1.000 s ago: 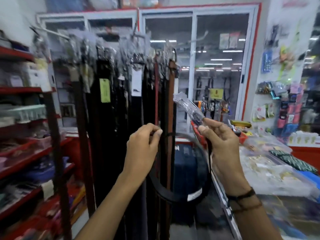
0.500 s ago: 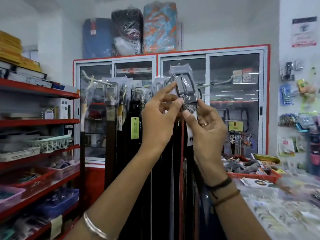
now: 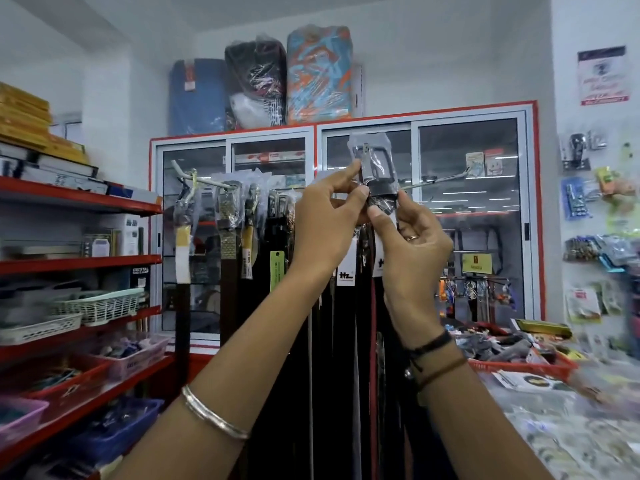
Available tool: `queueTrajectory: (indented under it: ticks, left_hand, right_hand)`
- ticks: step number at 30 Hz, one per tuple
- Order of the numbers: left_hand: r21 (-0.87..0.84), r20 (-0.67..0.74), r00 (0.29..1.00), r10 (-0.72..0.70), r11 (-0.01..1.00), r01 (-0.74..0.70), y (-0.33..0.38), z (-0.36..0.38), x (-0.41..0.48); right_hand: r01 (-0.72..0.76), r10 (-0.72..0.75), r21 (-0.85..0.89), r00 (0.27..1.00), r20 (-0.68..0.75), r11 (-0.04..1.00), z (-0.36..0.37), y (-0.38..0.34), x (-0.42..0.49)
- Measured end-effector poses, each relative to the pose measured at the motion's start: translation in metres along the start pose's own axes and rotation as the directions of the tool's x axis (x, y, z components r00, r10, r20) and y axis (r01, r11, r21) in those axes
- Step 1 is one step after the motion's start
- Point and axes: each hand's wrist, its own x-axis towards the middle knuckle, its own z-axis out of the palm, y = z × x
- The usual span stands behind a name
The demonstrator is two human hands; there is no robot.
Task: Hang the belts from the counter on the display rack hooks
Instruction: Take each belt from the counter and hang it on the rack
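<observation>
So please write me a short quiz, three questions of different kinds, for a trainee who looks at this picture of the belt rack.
1. True or false: both hands hold the wrapped belt buckle up at the level of the rack hooks.
2. Which wrist carries the silver bangle? A) left B) right C) neither
3. Fill in: the green tag hangs on a belt to the ____ of the held buckle.

Key:
1. True. The left hand and the right hand each have a grip on it.
2. A. The right wrist has dark cords.
3. left
</observation>
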Motion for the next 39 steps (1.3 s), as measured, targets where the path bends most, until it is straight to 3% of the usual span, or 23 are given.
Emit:
queueTrajectory:
  ticks: [7,14,17,21,25,28,33,39]
  left_hand:
    - [-0.021,-0.010,0.998,-0.064,0.998,0.064,-0.020,-0.002,-0.005]
    - [0.156,-0.038,0.998,-0.042,0.987,0.048,-0.037,-0.011,-0.008]
    - [0.264,-0.069,0.998,0.003,0.964,0.016,-0.044,-0.010,-0.027]
    - [0.356,-0.124,0.969,0.212,0.921,-0.156,-0.041,0.008,-0.071]
    - [0.299,-0.179,0.932,0.314,0.920,-0.253,-0.044,0.034,-0.119]
    - [0.203,-0.122,0.965,0.233,0.957,-0.206,-0.048,0.063,-0.158]
    - [0.074,0.040,0.998,0.056,0.996,-0.059,-0.055,0.126,-0.223]
    - [-0.059,0.298,0.936,-0.185,0.976,0.211,-0.073,0.213,-0.306]
  right_hand:
    - [-0.057,0.059,-0.065,0.997,0.039,0.996,-0.003,0.022,-0.001]
    - [-0.036,0.083,-0.219,0.974,0.209,0.975,-0.008,0.047,0.002]
    - [0.028,0.046,-0.269,0.963,0.265,0.963,-0.021,0.048,-0.003]
    - [0.168,-0.055,-0.382,0.956,0.289,0.909,-0.057,0.036,-0.014]
    - [0.425,-0.219,-0.577,0.893,0.393,0.697,-0.116,0.018,-0.026]
    - [0.445,-0.195,-0.679,0.889,0.415,0.584,-0.170,0.009,-0.039]
    - [0.335,-0.059,-0.800,0.933,0.354,0.498,-0.265,-0.006,-0.062]
    - [0.134,0.101,-0.936,0.979,0.175,0.325,-0.392,-0.028,-0.080]
